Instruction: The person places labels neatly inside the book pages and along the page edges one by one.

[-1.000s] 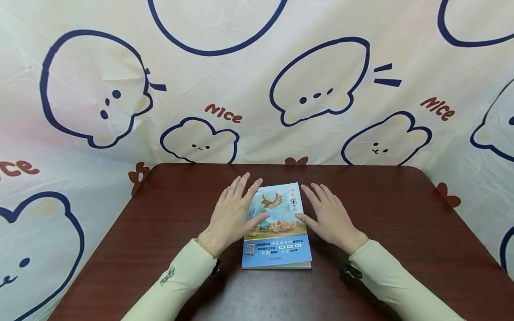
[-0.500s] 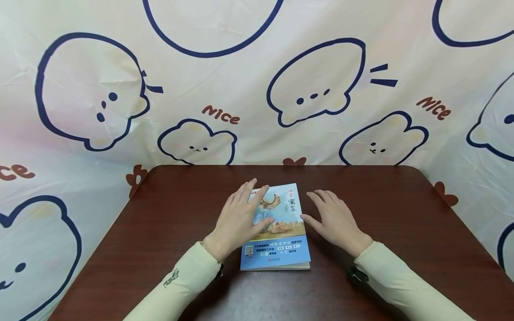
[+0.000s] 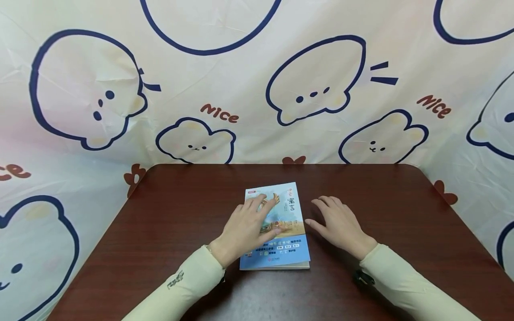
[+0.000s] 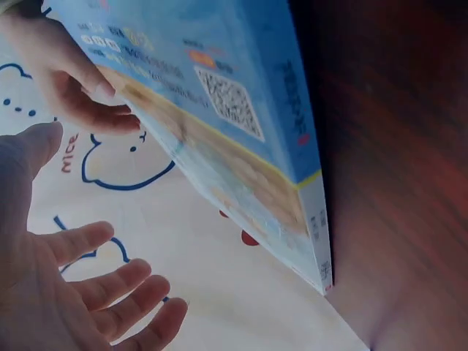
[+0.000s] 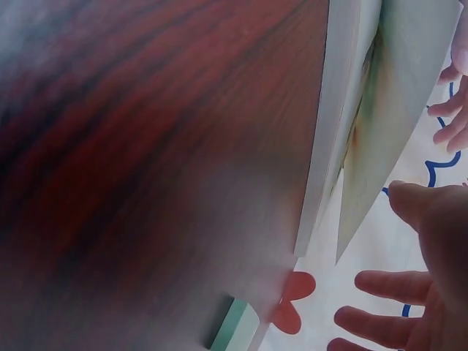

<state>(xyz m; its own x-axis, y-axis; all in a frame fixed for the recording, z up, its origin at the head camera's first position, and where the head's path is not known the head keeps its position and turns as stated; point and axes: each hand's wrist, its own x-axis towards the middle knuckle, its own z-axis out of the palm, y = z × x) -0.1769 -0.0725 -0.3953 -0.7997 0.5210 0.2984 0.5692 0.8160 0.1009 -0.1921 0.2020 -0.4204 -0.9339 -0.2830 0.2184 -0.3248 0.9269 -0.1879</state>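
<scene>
A closed paperback book (image 3: 287,252) with a blue illustrated cover lies flat on the brown table. My left hand (image 3: 242,229) hovers over its left half, fingers spread and loosely bent. In the left wrist view, a gap shows between this hand (image 4: 51,292) and the book's spine (image 4: 303,131). Just off the book's right edge, my right hand (image 3: 343,227) is held with relaxed fingers and nothing in them. The right wrist view shows the front cover (image 5: 406,95) standing slightly away from the pages (image 5: 333,124), with the right hand (image 5: 431,278) apart from it.
A small green and white block (image 5: 238,325) sits on the table in the right wrist view; I cannot make it out in the head view. Behind the brown table (image 3: 180,200) hangs a pale cloth (image 3: 249,89) printed with cartoon outlines.
My left hand has come nearer and a little right, lower over the cover, uncovering the book's top left corner. The right hand has drawn slightly right and nearer, away from the book's edge.
</scene>
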